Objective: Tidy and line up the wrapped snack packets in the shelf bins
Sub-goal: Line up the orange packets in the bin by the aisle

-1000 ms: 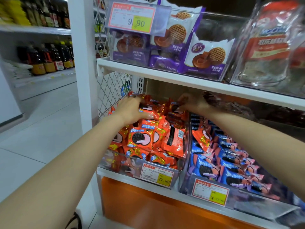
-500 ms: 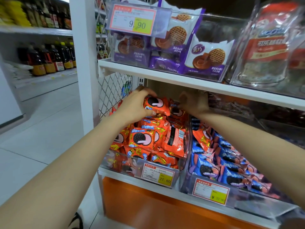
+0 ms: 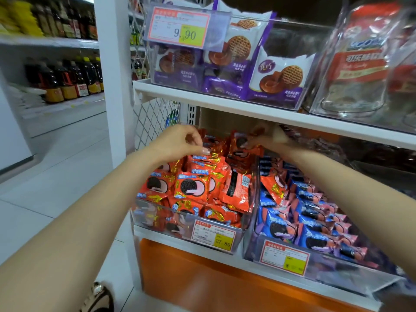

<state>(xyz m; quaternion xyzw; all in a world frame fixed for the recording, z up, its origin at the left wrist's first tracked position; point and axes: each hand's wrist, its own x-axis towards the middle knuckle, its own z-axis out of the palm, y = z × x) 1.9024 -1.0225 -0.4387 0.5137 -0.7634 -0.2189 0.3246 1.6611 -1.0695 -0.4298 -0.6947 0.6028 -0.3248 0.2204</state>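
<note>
While both arms reach from the bottom of the head view toward the lower shelf, the two hands meet at the back of a clear bin (image 3: 157, 218) heaped with orange packets (image 3: 193, 188). The left hand (image 3: 180, 143) hangs over the rear of the heap with its fingers curled and its thumb tip touching the crinkled gold edge of the top packet. Whether it actually grips that wrapper cannot be told. The right hand (image 3: 267, 138), blurred and tucked just under the upper shelf (image 3: 225, 102), pinches an upright packet (image 3: 243, 154) by its top edge. This packet stands at the back right corner of the bin, its cookie picture facing forward.

The orange packets lie loosely, some flat, some tilted, and one turned on its side against the right wall with its barcode showing. A price tag (image 3: 213, 236) reading 27.80 is clipped to the bin's front.

Just beside it on the right stands a second bin (image 3: 337, 275) filled with blue packets (image 3: 315, 221) in overlapping rows. One stray orange packet (image 3: 273, 188) lies among them near the dividing wall.

On the upper shelf sits another clear container of purple waffle packs (image 3: 279, 77) under a tag marked 9.90 (image 3: 180, 28). To the far left — across a pale tiled floor (image 3: 56, 176) — dark bottles (image 3: 67, 79) line another shelf.
</note>
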